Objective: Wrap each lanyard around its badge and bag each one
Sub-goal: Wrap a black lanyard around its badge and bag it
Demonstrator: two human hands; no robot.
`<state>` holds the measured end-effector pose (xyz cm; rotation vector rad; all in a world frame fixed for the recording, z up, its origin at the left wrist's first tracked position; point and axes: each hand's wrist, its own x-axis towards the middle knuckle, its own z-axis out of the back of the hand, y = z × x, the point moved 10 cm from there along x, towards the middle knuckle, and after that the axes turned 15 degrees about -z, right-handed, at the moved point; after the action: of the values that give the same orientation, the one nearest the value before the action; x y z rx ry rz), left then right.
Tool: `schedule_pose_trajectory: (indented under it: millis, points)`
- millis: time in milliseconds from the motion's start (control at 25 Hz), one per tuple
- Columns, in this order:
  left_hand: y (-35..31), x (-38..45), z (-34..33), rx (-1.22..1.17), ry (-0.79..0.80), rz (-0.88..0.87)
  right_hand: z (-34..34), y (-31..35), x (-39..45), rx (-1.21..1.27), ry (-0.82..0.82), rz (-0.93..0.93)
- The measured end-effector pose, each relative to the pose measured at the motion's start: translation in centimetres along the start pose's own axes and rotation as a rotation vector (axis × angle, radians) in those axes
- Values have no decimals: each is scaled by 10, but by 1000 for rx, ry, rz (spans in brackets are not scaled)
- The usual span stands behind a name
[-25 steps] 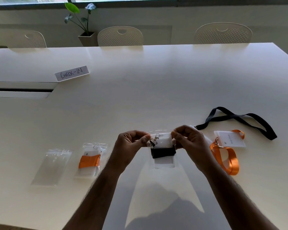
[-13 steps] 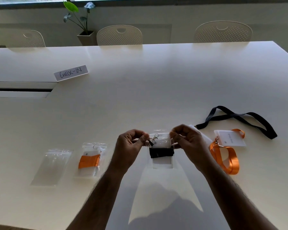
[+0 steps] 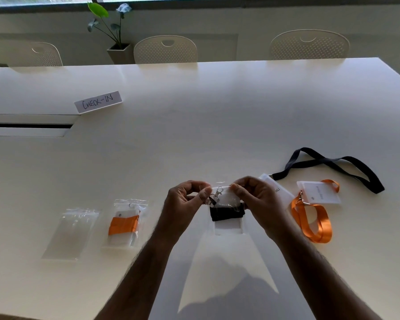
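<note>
A clear zip bag [image 3: 226,210] is held up just above a white table [image 3: 194,139], pinched at its top edge between the thumb and curled fingers of the left hand [image 3: 185,204] and of the right hand [image 3: 259,199]. Inside the bag, a badge [image 3: 228,227] wrapped in a black lanyard [image 3: 226,212] can be seen, with the lanyard's metal clip [image 3: 217,194] lying near the bag's mouth, between the two sets of fingertips.

To the left of the held bag, a second bag [image 3: 127,221] containing a badge bound in orange ribbon lies flat on the table. Farther left, beside it, an empty clear bag [image 3: 72,234] is laid out.

To the right of the held bag, partly hidden behind the right hand, a badge [image 3: 277,190] is seen with a loose black lanyard [image 3: 333,165] trailing away from it across the table. Just beyond that, another badge [image 3: 318,192] rests with its orange lanyard [image 3: 314,220] looped loosely toward the near edge.

Well behind the held bag and to its left, a folded card marked "CHECK-IN" [image 3: 98,101] is stood on the table. Beyond the far edge, pale perforated chairs [image 3: 165,49] are drawn up, and a potted plant [image 3: 116,31] is set against the wall below the window.
</note>
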<state>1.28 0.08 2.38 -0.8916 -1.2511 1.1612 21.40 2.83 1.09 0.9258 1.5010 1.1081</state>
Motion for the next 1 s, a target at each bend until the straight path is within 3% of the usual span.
schedule_pose_trajectory:
  millis: [160,520,840,1000]
  points:
    - [2,2,-3,-11,33,20,3,-1,-2,-42,-40,9]
    - [-4,4,-2,264,-30,-91,1,13,-9,-219,-168,84]
    - [12,1,-4,-188,-11,96,9,13,-8,-110,-124,102]
    - [8,0,1,-110,-28,50,7,8,-7,-87,-105,75]
